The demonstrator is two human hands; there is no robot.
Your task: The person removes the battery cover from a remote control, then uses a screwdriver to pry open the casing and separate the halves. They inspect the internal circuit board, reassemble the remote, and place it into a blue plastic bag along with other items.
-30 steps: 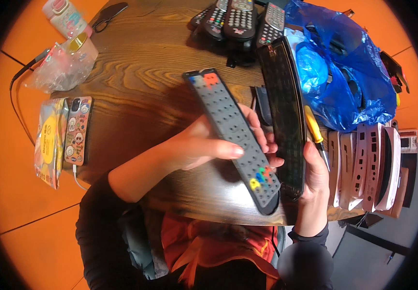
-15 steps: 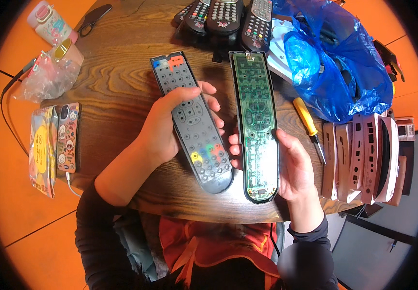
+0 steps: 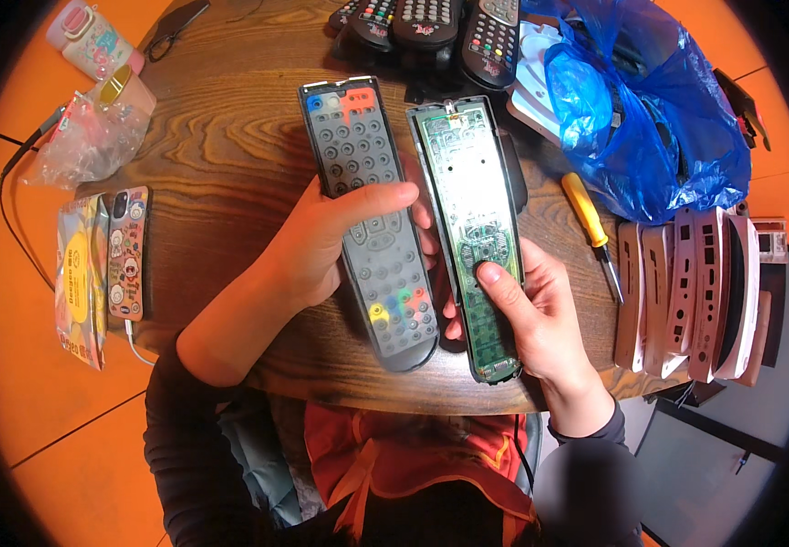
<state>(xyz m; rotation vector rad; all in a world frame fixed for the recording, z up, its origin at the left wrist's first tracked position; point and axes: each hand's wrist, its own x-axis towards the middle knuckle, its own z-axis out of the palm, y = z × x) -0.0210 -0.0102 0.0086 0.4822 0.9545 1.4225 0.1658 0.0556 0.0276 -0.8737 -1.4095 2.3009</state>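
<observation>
Half-hidden black casing (image 3: 513, 173) under circuit board (image 3: 475, 228)

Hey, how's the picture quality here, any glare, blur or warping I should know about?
Head view: fisheye bends the table edge and blacks out the corners; light is even and warm; the blue plastic bag shows glare; both hands and the open circuit board are sharp.

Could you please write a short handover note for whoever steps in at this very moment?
Left hand: grip on the grey keypad half, thumb across its buttons.
Right hand: grip on the shell with the green circuit board, thumb on the board.
Both halves are above the wooden table, side by side.
Done: remote is apart.
Left: both halves are in hand; yellow screwdriver lies to the right.
</observation>
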